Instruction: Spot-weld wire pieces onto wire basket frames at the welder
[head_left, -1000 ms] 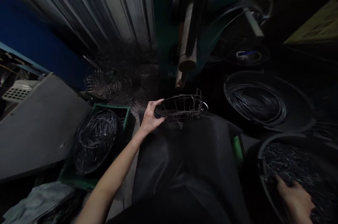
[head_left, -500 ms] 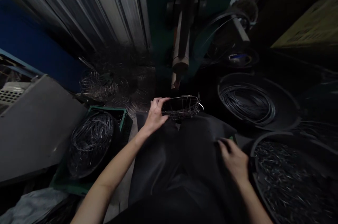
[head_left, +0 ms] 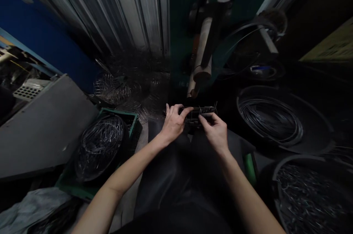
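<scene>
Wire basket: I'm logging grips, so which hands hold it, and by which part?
Both hands hold the wire basket: the left hand grips its left end, the right hand its near rim.

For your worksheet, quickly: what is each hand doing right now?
Left hand: closed on the wire basket.
Right hand: fingers pinching the same basket.

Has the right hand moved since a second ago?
Yes. The right hand left the tub of small metal pieces at lower right and went up and left to the wire basket, joining the left hand.
</scene>
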Demonstrator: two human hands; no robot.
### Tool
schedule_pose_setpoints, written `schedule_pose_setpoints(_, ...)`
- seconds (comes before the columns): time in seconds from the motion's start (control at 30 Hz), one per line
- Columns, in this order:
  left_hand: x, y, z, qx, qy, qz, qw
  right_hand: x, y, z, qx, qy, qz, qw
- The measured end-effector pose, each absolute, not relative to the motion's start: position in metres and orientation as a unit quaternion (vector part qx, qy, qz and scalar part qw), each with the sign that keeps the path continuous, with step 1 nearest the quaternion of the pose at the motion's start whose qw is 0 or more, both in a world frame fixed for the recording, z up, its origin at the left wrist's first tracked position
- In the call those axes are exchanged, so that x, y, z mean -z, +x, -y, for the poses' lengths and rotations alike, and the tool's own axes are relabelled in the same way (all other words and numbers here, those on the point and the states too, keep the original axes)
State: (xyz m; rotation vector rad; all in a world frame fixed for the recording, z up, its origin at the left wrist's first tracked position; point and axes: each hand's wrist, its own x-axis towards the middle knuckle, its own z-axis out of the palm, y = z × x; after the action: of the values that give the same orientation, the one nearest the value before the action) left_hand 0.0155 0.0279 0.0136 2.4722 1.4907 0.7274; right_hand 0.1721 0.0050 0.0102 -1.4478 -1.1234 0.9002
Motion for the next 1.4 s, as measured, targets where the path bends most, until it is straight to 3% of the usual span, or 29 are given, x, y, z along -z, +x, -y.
schedule_pose_setpoints(0.17, -0.013, 0.01, -0.031, -0.255, 0.826, -0.496, 0.086, 0.007, 0.158, -0.001, -0.202, -0.616, 0.554, 0.522)
schedule_pose_setpoints(0.43, -0.007, 0.006, -0.043, -0.283, 0.831, -0.471, 0.086, 0.013, 0.156, -0.009, -0.104, -0.58, 0.614, 0.525)
schedule_pose_setpoints(1.23, 0.003, 0.006, -0.074, -0.311, 0.825, -0.465, 0.079, 0.016, 0.156, -0.038, -0.071, -0.567, 0.625, 0.532)
schedule_pose_setpoints(1.4, 0.005, 0.005, -0.075, -0.307, 0.83, -0.463, 0.058, 0.019, 0.156, -0.039, -0.067, -0.586, 0.635, 0.498)
